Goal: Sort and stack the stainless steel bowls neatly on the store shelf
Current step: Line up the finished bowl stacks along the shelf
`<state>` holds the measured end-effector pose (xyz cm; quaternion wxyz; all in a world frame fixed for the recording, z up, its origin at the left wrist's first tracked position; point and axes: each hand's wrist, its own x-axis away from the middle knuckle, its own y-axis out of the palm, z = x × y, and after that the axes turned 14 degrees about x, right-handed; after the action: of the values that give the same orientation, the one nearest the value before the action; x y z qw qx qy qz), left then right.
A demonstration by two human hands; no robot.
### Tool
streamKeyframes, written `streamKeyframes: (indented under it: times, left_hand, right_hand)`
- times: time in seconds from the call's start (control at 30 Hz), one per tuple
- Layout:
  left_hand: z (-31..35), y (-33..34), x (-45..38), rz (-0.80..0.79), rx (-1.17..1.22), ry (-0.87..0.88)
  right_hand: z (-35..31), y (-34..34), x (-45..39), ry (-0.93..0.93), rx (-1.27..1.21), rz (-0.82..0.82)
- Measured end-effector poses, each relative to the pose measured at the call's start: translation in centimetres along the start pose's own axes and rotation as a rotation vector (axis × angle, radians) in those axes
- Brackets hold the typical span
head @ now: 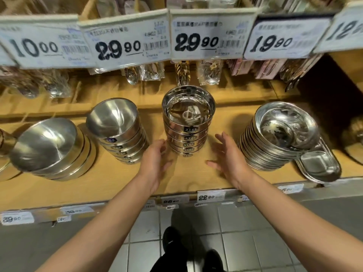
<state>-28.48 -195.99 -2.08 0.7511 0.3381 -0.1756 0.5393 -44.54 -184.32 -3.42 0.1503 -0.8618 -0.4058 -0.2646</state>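
The middle stack of straight-walled bowls stood upright on the wooden shelf, each bowl's dark label facing the front edge. The left hand sat at the stack's lower left side, fingers loosely spread and touching or all but touching the bottom bowls; which, the view could not settle. The right hand hovered to the stack's right, fingers straight and apart, clear of the metal. Neither grip had closed on anything.

To do this step well, it seemed wise to cup both palms low on the stack's sides and slide or turn it as one column, since polished steel nested this high would likely shear at the top if pushed from one side only. Keeping the labels forward would suit a neat display.

Left of the stack, a leaning pile of rounded bowls looked the next candidate for straightening; further left lay wider bowls, also tilted. Right of the stack sat shallow dishes.
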Motion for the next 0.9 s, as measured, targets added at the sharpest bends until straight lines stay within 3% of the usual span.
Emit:
streamKeyframes:
  times: [0.13,0.27,0.53,0.77,0.9]
  left_hand:
    - [-1.8,0.1,3.0,0.054,-0.092,-0.039]
    - [-4.2,2.4,6.2,-0.034,-0.17,-0.056]
    - [-8.4,12.4,8.6,-0.134,-0.139,-0.098]
    - [-10.2,18.2,6.1,-0.257,-0.085,-0.018]
    - [-10.6,18.1,3.7,-0.238,-0.002,0.011]
  right_hand:
    - [1.5,-2.4,3.0,0.035,0.024,-0.016]
    - [3.5,-6.8,5.4,0.05,0.088,-0.005]
    - [4.2,-19.8,7.1,0.091,0.084,0.195]
    - [0.3,-20.2,3.3,0.092,-0.074,0.178]
    - [-0.5,-18.8,1.5,0.075,-0.146,0.043]
